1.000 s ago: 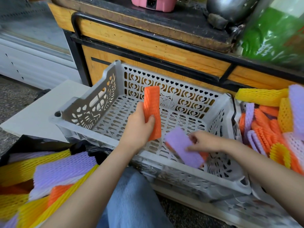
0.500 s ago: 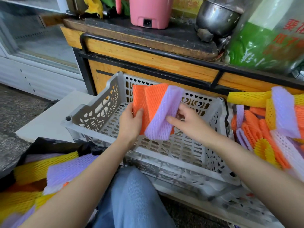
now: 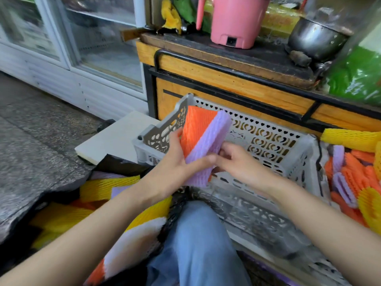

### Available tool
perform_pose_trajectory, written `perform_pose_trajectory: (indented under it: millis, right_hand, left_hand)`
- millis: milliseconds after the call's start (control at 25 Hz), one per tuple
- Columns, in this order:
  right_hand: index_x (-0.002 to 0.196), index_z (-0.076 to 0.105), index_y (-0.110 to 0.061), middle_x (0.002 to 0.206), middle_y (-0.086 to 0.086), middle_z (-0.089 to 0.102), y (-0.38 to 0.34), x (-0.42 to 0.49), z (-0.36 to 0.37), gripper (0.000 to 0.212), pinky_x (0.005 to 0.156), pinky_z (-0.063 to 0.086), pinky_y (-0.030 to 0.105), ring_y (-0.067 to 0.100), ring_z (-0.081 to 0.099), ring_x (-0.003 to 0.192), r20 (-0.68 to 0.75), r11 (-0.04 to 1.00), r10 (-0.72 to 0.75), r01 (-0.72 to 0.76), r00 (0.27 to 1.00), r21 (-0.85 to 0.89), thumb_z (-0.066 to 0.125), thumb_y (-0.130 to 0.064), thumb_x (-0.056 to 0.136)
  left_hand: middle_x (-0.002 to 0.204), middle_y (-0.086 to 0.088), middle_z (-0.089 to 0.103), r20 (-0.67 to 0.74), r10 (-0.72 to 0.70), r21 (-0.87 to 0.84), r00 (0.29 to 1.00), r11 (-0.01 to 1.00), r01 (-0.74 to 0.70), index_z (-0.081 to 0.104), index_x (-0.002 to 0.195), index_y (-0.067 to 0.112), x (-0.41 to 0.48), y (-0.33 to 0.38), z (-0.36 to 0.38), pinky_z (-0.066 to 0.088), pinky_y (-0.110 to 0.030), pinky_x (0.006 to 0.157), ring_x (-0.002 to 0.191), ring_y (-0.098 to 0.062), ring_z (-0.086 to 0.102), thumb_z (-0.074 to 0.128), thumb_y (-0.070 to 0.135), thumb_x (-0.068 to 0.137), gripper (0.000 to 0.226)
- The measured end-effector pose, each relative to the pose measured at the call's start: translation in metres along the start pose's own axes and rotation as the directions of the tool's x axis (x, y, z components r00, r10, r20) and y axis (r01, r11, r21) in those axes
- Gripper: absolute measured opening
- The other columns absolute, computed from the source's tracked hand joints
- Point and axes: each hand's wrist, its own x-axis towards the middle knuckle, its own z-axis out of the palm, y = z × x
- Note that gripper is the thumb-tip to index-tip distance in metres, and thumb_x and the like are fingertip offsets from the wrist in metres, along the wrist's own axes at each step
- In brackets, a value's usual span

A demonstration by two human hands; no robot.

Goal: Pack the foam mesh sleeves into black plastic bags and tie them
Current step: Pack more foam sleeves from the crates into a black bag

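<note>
Foam mesh sleeves (image 3: 206, 145), orange and lilac: left hand (image 3: 177, 164) gripped the stack, right hand (image 3: 241, 162) pinched its edge; squaring edges before bagging seemed wise.

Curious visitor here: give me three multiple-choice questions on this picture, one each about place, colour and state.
1. Where does the pink appliance stand? A floor; B dark countertop; C lap.
2. What colours are the held sleeves? A orange and purple; B green and white; C all yellow.
3. How is the black bag? A tied; B open, packed sleeves inside; C folded flat.
Answers: B, it sits on the countertop; A, left hand and right hand hold an orange-and-purple stack; B, its mouth gapes around them.
</note>
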Motion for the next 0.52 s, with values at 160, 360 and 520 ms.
perform_pose_trajectory:
  millis: [160,360,520]
  right_hand:
    - [0.111,0.058,-0.008,0.107,0.007,0.068,-0.006,0.017,0.048,0.022,0.092,0.050,0.035,0.016,0.064,0.101,0.042,0.999,-0.040,0.041,0.998,-0.017,0.058,-0.017,0.091]
    - [0.133,0.039,-0.012,0.133,0.004,0.045,0.014,0.037,0.094,0.050,0.103,0.030,0.028,0.019,0.038,0.125,-0.063,0.796,-0.198,0.123,0.978,-0.593,0.060,-0.024,0.090]
    - [0.135,0.038,-0.009,0.133,0.005,0.044,0.030,0.040,0.110,0.052,0.104,0.031,0.029,0.022,0.038,0.124,-0.059,0.494,-0.238,0.068,0.970,-0.867,0.060,-0.021,0.089]
  left_hand:
    - [0.097,0.012,0.059,-0.270,0.174,0.309,0.947,0.947,-0.086,0.047,0.105,0.024,-0.027,-0.025,-0.044,0.038,-0.006,0.070,0.082,0.014,0.053,0.062,0.041,0.085,0.031]
    - [0.099,-0.002,0.049,-0.331,0.245,0.637,0.911,0.770,0.024,0.055,0.122,0.010,-0.056,-0.063,-0.108,0.032,-0.019,0.080,0.091,-0.011,0.047,0.044,0.048,0.072,0.064]
    - [0.107,-0.007,0.055,-0.196,0.158,0.845,0.968,0.529,0.085,0.047,0.132,0.013,-0.074,-0.090,-0.121,0.047,-0.041,0.087,0.100,-0.029,0.056,0.045,0.037,0.073,0.063]
